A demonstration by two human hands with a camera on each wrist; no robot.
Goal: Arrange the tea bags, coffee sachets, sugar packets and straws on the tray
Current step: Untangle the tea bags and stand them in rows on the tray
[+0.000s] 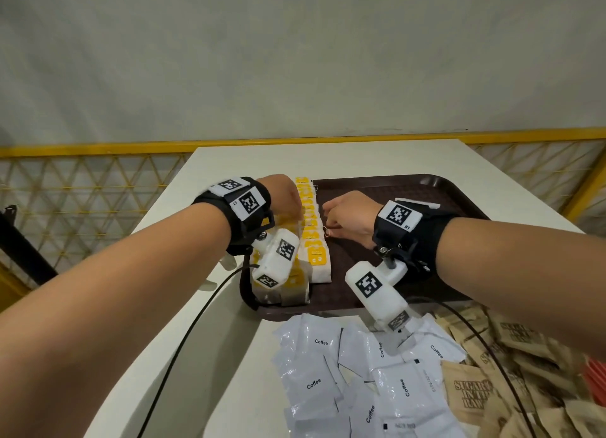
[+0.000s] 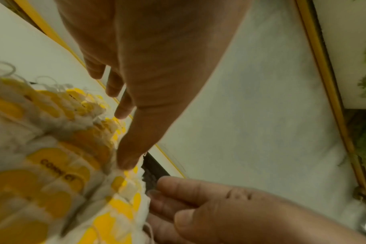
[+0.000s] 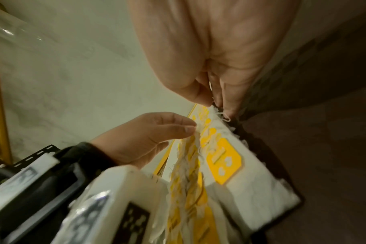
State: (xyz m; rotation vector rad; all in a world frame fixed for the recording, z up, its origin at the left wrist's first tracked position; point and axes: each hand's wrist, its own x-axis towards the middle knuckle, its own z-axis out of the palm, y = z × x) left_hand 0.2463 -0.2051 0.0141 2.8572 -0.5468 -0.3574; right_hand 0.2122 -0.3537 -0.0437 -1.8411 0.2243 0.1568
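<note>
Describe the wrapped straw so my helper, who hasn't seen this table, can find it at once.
Start at the dark brown tray on the white table. In its far right part, beyond the right hand, lies the wrapped straw. It is the only long, thin white strip there; the tea bags are squat with yellow tags.

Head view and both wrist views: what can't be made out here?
- Left hand fingertips: head view, hidden behind the hand itself.
- Tea bags print: left wrist view, blurred.
- Left rows of tea bags on the tray: head view, covered by the wrist camera.
- Sugar packets: head view, cut off by the edge.
</note>
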